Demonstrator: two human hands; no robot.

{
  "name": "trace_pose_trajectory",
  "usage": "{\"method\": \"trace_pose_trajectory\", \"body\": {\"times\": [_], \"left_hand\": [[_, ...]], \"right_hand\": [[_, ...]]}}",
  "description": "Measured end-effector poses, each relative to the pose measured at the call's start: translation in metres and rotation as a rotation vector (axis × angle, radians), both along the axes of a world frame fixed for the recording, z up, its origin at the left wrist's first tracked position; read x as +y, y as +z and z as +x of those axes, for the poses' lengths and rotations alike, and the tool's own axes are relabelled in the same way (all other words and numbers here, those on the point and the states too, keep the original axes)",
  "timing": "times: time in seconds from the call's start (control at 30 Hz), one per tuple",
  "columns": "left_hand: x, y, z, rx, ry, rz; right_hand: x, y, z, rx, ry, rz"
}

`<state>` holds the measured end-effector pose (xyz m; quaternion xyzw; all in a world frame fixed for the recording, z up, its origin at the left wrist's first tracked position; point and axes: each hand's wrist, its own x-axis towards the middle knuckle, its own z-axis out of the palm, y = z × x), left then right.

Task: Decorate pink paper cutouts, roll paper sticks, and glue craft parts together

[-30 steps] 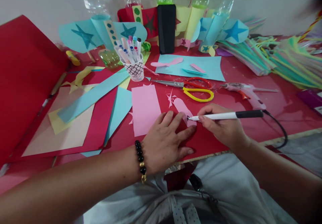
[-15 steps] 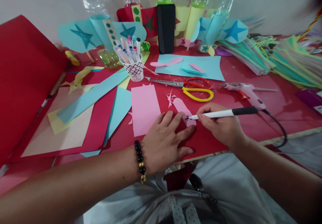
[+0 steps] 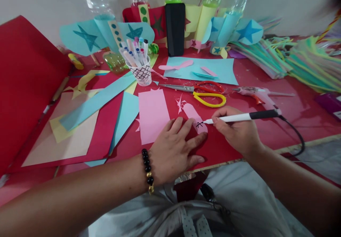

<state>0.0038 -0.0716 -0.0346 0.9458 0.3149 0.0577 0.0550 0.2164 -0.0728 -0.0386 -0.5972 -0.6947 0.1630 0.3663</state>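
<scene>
— Where to look first?
— At the pink strip [image 3: 189, 111], flat on the red table [image 3: 221, 155] between both hands, with black strokes [image 3: 199, 124] near its closer end.
— And the grip?
— Right hand [image 3: 237, 135]: pinched around the white pen [image 3: 239, 117], tip at the strokes, too small to tell whether touching. Left hand [image 3: 173, 148]: spread flat, gripping nothing, fingertips on the strip's edge.
— Anything likely to go wrong?
— Possibly a smudge, from fingertips so near ink perhaps wet. Maybe a slip or pivot too, from pressing only one end of something so light.
— Beyond that?
— Perhaps a stray line on the table, from overrunning so narrow a strip. Worth watching the glue gun [image 3: 265, 97] as well: close to the pen's black end, easily nudged by a wide swing.
</scene>
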Motion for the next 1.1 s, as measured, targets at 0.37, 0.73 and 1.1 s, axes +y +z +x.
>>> {"method": "trace_pose_trajectory", "body": {"times": [0.37, 0.73, 1.1], "left_hand": [[-0.0003, -0.0014, -0.0002, 0.003, 0.007, -0.015], [-0.0005, -0.0021, 0.0004, -0.014, 0.011, -0.009], [-0.0009, -0.0014, -0.0003, -0.005, 0.005, -0.016]], "right_hand": [[-0.0029, 0.0056, -0.0032, 0.024, 0.064, -0.033], [-0.0056, 0.0059, -0.0014, 0.005, 0.160, -0.056], [-0.0038, 0.0013, 0.0001, 0.004, 0.129, -0.006]]}}
